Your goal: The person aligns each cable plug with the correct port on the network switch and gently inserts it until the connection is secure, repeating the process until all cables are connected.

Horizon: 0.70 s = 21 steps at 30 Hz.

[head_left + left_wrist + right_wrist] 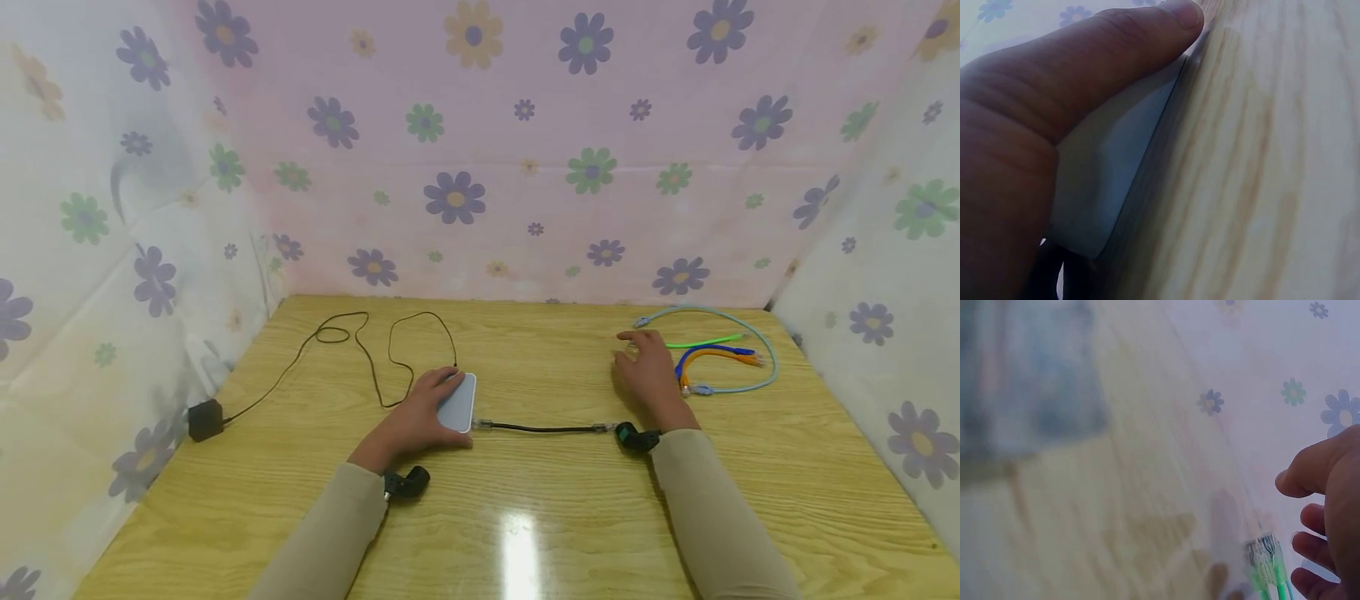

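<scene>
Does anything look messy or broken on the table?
Nothing looks spilled or broken. The thin black cord looks a bit messy, though: it wanders in loops between the chunky black power adapter and the flat, pale rectangular box, while the short black cable lies almost straight.

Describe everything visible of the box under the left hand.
The box is flat, with a pale grey top, white rim and rounded corners; it looks like plastic. It appears to lie flat on the table, left of centre. The left hand grips it, hiding its left part. A thin black cord meets its far side. A black cable has one clear plug at its right side; whether it is seated, I can't tell.
</scene>
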{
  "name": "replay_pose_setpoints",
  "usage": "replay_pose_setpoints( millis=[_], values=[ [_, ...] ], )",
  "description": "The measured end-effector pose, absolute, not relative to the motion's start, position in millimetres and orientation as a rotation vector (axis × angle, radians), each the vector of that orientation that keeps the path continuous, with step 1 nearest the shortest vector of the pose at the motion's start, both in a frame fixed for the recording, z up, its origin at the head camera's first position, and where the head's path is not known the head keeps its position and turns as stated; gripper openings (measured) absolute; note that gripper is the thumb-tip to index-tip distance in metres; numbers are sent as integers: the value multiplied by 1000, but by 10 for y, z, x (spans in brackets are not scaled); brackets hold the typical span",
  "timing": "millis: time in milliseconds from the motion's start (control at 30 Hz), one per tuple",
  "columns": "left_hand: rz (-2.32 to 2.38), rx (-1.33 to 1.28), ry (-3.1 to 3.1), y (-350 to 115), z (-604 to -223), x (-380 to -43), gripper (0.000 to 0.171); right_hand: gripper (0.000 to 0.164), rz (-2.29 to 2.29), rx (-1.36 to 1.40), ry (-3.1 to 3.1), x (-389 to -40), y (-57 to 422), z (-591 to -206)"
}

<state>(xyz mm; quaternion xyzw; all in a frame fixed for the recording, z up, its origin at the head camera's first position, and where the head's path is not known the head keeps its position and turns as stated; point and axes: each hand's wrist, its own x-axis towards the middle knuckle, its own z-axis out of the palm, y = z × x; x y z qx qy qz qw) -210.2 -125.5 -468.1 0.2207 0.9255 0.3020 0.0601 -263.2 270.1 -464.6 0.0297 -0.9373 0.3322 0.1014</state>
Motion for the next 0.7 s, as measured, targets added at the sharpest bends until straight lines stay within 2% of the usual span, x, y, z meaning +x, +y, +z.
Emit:
replay_pose_setpoints(
  millis=[700],
  values=[
    [921, 653, 2807, -1258, -4685, -2094, 110, 50, 813, 85, -2849, -2682, 2931, -4614]
  ],
)
